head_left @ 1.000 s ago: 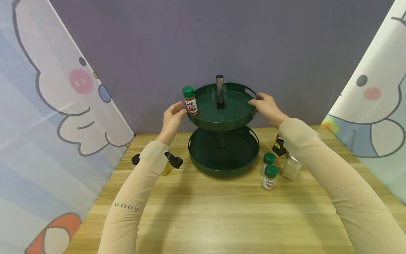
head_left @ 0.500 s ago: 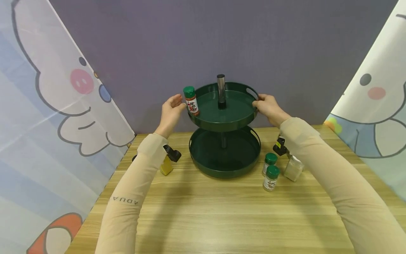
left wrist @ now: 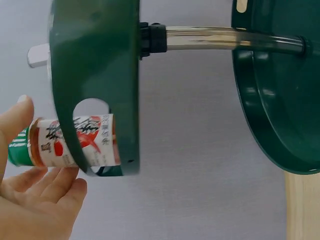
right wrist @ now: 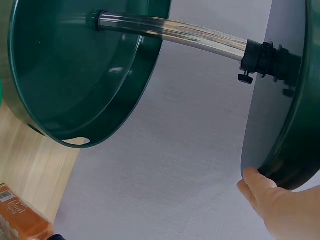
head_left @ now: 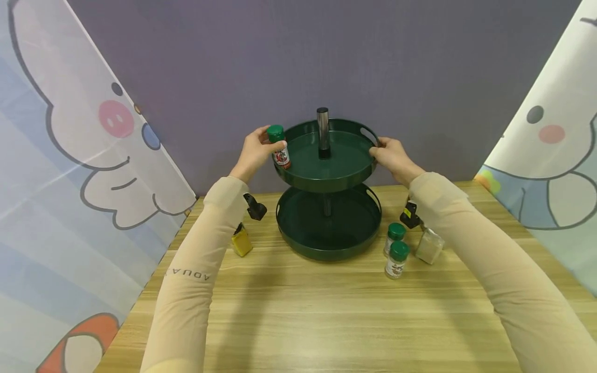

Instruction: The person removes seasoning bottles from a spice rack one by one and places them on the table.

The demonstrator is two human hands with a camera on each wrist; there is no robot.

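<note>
A two-tier green turntable rack has an upper tray (head_left: 345, 150) and a lower tray (head_left: 326, 254), joined by a metal post (head_left: 323, 129). A green-capped spice jar (head_left: 281, 158) with a red and white label stands at the upper tray's left edge. My left hand (head_left: 254, 154) holds that jar, thumb across its front and fingers behind the cap. In the left wrist view the label (left wrist: 90, 142) shows through the tray's handle slot. My right hand (head_left: 394, 158) grips the upper tray's right rim beside its slot. Its fingertips (right wrist: 255, 182) show at the rim in the right wrist view.
Two green-capped jars (head_left: 395, 259) and a squarish clear jar (head_left: 430, 247) stand on the wooden table right of the rack. A yellow container (head_left: 241, 242) stands left, partly behind the sleeve. A packet with orange contents (right wrist: 22, 215) shows at lower left in the right wrist view. A grey wall (head_left: 224, 77) rises behind.
My left hand has gone from beside the jar to around it, its thumb now over the front. My right hand keeps its place on the tray rim.
</note>
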